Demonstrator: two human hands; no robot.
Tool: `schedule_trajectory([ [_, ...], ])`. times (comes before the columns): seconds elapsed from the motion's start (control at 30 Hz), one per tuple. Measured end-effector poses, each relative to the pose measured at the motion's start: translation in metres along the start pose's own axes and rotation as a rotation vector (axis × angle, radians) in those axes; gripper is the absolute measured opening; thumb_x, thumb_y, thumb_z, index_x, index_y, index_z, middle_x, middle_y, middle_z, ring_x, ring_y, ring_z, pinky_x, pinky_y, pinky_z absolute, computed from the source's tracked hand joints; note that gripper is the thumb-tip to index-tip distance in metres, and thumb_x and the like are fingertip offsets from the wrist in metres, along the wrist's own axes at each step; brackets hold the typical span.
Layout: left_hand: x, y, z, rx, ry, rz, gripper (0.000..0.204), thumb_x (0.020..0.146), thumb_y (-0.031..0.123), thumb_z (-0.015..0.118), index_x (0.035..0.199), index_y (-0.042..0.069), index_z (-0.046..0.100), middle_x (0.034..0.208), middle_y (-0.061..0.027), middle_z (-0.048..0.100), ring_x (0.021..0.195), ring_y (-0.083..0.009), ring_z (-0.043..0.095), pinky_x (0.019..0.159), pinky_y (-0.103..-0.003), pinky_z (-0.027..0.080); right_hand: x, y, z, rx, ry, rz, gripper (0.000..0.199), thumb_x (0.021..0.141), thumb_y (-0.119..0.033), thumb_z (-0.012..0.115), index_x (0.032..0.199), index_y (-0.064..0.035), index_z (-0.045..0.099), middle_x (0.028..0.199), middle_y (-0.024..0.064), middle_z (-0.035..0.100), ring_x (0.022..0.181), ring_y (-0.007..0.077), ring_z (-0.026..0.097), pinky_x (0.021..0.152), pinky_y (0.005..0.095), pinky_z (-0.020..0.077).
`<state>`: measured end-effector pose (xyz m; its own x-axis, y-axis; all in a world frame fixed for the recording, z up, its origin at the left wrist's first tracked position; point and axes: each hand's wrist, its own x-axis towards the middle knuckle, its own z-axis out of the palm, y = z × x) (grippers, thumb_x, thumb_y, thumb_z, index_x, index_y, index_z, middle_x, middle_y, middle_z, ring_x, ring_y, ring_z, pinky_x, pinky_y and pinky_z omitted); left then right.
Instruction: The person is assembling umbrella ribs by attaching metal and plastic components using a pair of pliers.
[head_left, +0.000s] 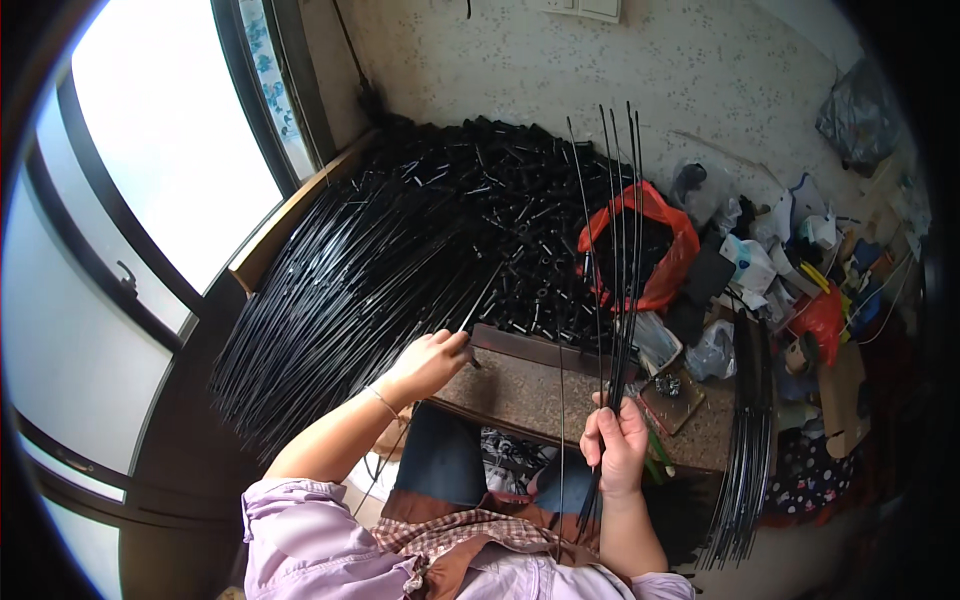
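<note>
**Two hands, one bundle of black rods**

Several thin black rods (618, 250) stand upright in the right hand (615, 447), fingers wrapped shut around their lower part, tips fanning out toward the wall. Over on the other side, the left hand (432, 362) reaches to the edge of the big heap of rods (350, 270), thumb and fingertips pinched on the end of a single rod (482, 298) that lies slanted across the heap.

Where could this slip? The held rods splay at the top, so a loosened grip looks likely to let them slide down or scatter. The single rod lies among many others; drawing it out at an angle may well drag its neighbours off the heap. Those long springy tips also point up near head height, which I'd judge a poke risk if the bundle tilts back.

Now the setting. A small speckled brown table (520, 395) sits in front of the person's lap, with a small dark tray of bits (672, 392) at its right end. Behind the table, a mound of short black plastic parts (520, 210) spreads to the wall, and a red bag (668, 250) holds more. Another curved bundle of rods (750, 440) leans at the right. Clutter of bags and boxes (800, 260) fills the right corner. A large bright window (170, 150) runs along the left, beside a pale patterned wall (620, 60).
</note>
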<state>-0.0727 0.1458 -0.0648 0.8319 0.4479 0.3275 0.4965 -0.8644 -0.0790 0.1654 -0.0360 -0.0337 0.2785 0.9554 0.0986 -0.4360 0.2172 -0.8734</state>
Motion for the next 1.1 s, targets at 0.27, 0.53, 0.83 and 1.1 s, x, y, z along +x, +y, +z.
schedule_trajectory([
  [0.27,0.067,-0.019,0.003,-0.082,0.185,-0.165,0.025,0.066,0.010,0.061,0.090,0.003,0.059,0.086,-0.0079,0.057,0.085,-0.0258,0.057,0.071,-0.034,0.049,-0.011,-0.012,-0.013,-0.127,0.069,-0.047,0.017,0.091,-0.018,0.048,0.100,-0.0035,0.052,0.063,0.0044,0.053,0.039,0.0073,0.039,0.037,0.0185,0.0319],
  [0.53,0.070,0.088,0.003,-1.691,-0.527,-0.795,0.052,0.086,0.047,0.051,0.102,-0.002,0.055,0.097,-0.0142,0.063,0.083,-0.0201,0.063,0.074,-0.032,0.050,0.002,-0.013,0.002,-0.130,0.076,-0.053,0.014,0.092,-0.017,0.048,0.096,-0.0044,0.052,0.066,0.0032,0.054,0.043,0.0061,0.041,0.041,0.0163,0.0325],
  [0.83,0.108,0.147,-0.048,-2.528,0.116,-0.429,0.028,0.093,0.024,0.044,0.108,0.002,0.052,0.106,-0.0134,0.060,0.093,-0.0210,0.059,0.082,-0.035,0.049,0.011,-0.012,0.014,-0.318,0.149,-0.132,0.015,0.091,-0.016,0.050,0.084,-0.0044,0.055,0.061,-0.0051,0.049,0.049,0.0033,0.040,0.044,0.0176,0.0311],
  [1.1,0.111,0.156,-0.064,-2.157,0.290,-0.461,0.020,0.091,0.019,0.051,0.100,0.001,0.054,0.097,-0.0118,0.062,0.084,-0.0173,0.062,0.076,-0.031,0.051,-0.003,-0.025,0.026,-0.473,0.164,-0.223,0.017,0.091,-0.015,0.049,0.080,-0.0032,0.054,0.059,-0.0037,0.048,0.050,0.0030,0.042,0.043,0.0201,0.0326],
])
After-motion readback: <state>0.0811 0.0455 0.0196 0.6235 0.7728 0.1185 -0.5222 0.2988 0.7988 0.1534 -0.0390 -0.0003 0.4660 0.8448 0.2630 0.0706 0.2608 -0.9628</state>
